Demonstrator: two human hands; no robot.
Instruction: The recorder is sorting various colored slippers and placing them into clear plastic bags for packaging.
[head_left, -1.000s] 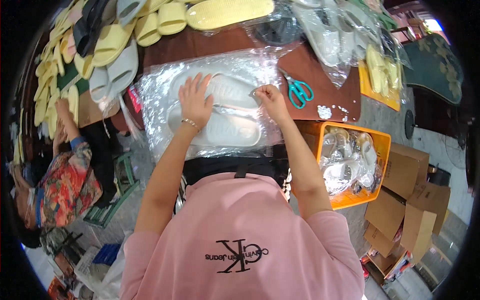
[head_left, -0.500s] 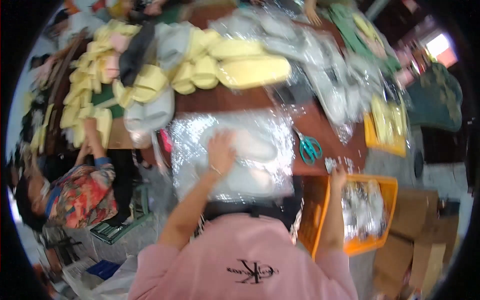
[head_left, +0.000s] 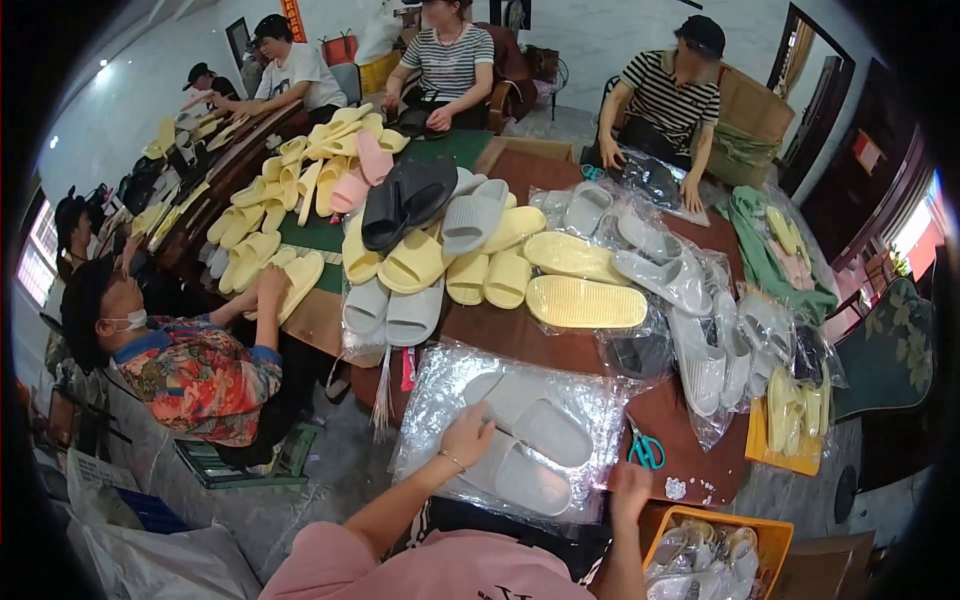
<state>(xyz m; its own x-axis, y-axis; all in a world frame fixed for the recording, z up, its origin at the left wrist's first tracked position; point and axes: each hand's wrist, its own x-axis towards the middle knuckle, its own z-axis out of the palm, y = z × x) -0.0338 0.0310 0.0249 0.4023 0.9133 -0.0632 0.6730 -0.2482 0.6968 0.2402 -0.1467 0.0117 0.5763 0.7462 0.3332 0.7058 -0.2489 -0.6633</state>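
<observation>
Resting left hand on two grey slippers; one bag.

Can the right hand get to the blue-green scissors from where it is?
Probably yes. The right hand rests at the table's near edge, and the teal-handled scissors lie on bare wood just beyond it, with nothing between them. The left hand is on the bagged grey slippers.

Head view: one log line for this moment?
left hand: flat on bagged grey slippers | right hand: at clear bag's right edge, holding nothing visible | scissors: on table, untouched
</observation>
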